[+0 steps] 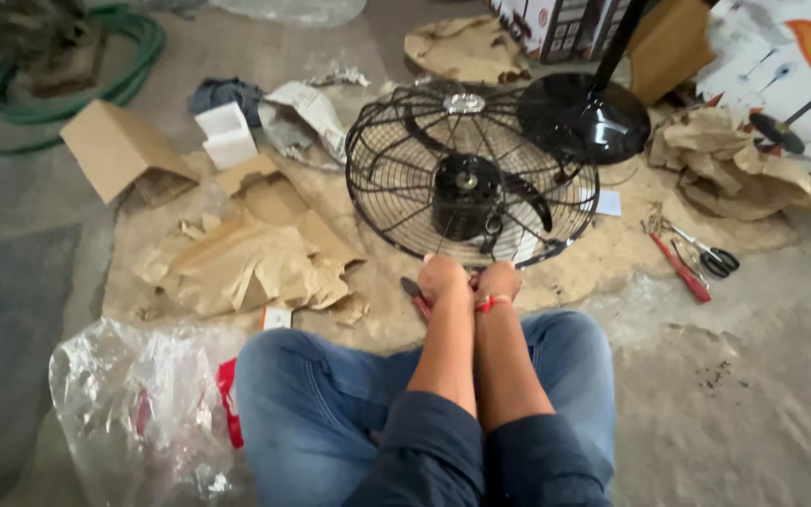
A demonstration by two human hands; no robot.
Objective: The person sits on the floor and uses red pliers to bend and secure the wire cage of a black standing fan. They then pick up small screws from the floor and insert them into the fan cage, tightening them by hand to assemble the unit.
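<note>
A black wire fan guard [396,178], with dark blades and a motor hub inside, lies flat on brown paper in front of my crossed legs. Both my hands are pressed close together at its near rim. My left hand [443,277] is fisted, and a red-handled tool [415,293] sticks out to the left from under it. My right hand [499,279], with a red thread at the wrist, has its fingers curled on the guard's near rim. The fingertips of both hands are hidden.
The round black fan base [579,117] with its pole stands behind the guard. Scissors [717,259] and a red screwdriver [682,270] lie to the right. Crumpled brown paper [246,263], a cardboard box [114,145], a white foam block [227,133], a green hose [58,103] and a clear plastic bag [133,404] lie to the left.
</note>
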